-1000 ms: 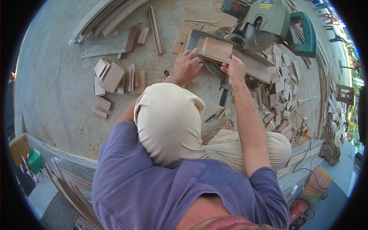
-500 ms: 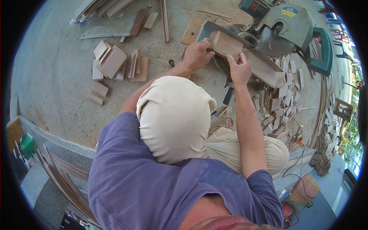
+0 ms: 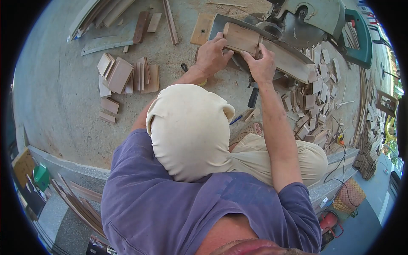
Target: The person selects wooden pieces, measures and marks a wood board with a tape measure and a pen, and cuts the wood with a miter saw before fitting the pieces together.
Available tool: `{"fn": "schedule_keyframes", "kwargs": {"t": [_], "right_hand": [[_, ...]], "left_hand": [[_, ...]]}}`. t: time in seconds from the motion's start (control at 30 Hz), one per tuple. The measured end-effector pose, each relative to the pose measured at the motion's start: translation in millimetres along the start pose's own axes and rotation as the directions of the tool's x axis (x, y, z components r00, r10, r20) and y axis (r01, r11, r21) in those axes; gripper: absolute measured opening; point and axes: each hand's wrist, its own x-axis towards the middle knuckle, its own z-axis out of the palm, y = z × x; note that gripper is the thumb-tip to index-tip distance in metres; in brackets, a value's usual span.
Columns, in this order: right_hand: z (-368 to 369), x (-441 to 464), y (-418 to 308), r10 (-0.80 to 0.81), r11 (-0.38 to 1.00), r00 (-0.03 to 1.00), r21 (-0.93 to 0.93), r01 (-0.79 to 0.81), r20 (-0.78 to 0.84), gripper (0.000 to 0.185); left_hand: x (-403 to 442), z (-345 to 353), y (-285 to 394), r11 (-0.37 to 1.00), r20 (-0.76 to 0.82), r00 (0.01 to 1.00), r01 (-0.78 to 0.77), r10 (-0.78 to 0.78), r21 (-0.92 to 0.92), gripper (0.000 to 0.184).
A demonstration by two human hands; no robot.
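A short wooden board (image 3: 241,38) lies against the fence of the miter saw (image 3: 299,25), on its bed. My left hand (image 3: 212,55) grips the board's left end, fingertips on its near corner. At the opposite end, my right hand (image 3: 261,66) pinches the board between thumb and fingers. To the right of my right hand, the saw's round blade (image 3: 297,34) stands beside a longer wooden strip (image 3: 291,66) along the bed. The saw's green handle (image 3: 359,40) is farther right.
A pile of small wood offcuts (image 3: 314,93) spreads right of the saw. Stacked cut boards (image 3: 121,74) lie on the floor at left, with long planks (image 3: 104,12) behind them. A power cord (image 3: 340,157) runs at lower right.
The view has shifted, and the saw appears higher. Both hands stay on the board, which now lies flatter against the fence. My right fingers have moved round its end.
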Motion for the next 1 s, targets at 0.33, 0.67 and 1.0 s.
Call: {"fn": "schedule_keyframes", "kwargs": {"t": [0.33, 0.67, 1.0], "right_hand": [[3.4, 0.8, 8.1, -0.063, 0.998, 0.998, 0.025, 0.063, -0.016, 0.078], [-8.1, 9.7, 28.6, -0.061, 0.992, 0.995, 0.117, 0.051, 0.081, 0.069], [2.8, 10.8, 26.5, -0.029, 0.999, 0.990, 0.041, 0.024, 0.138, 0.059]], "left_hand": [[5.6, -0.7, 8.6, 0.995, 0.033, 0.999, 0.020, -0.024, 0.100, 0.041], [11.7, -23.7, 2.3, 0.963, 0.190, 0.954, 0.251, -0.230, -0.097, 0.045], [-9.0, -1.6, -22.8, 0.852, 0.139, 0.933, 0.361, -0.333, -0.380, 0.071]]}}
